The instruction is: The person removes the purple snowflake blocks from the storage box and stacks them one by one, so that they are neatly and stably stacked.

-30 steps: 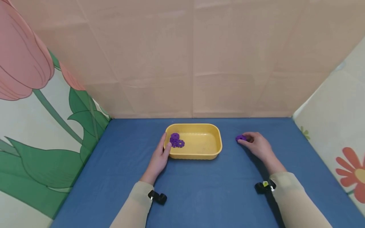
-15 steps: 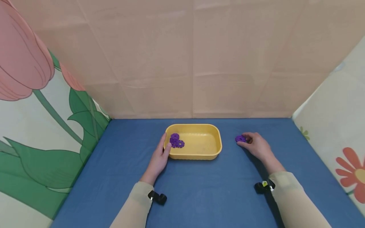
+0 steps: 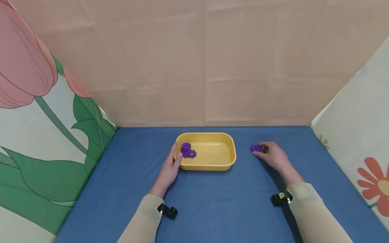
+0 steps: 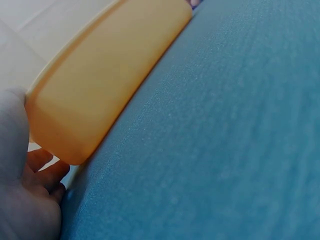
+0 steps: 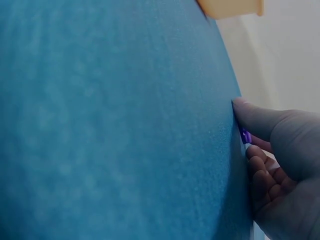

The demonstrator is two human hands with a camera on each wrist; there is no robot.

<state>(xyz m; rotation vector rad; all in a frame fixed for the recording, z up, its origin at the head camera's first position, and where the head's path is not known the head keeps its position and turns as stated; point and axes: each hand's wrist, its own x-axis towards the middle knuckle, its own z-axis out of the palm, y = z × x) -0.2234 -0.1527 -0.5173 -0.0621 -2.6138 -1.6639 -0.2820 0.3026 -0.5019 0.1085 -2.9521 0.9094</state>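
Observation:
A yellow plastic tray (image 3: pixel 217 167) stands on the blue-covered table. My left hand (image 3: pixel 168 168) grips its left end, thumb at the near left corner of the rim and fingers along the outer side. In the left wrist view, the fingers of the left hand (image 4: pixel 35 200) curl by the tray's lower edge. Several purple notched discs (image 3: pixel 191 154) with centre holes lie in a cluster at the tray's left end. To the right of the tray, my right hand (image 3: pixel 275 157) pinches another purple notched disc (image 3: pixel 256 148) at the table surface; its right part is hidden by the fingers.
The blue tabletop (image 3: pixel 225 206) ends at a beige cloth wall (image 3: pixel 206 84) behind the tray. Printed flower panels flank it, with tulips (image 3: pixel 27 60) at left and a red flower (image 3: pixel 377 185) at right. Small black wrist cameras (image 3: pixel 167 211) are worn at both cuffs.
Slightly more of the disc shows at my right fingertips than a second ago, and it looks flatter. My left hand and the tray hold the same place.

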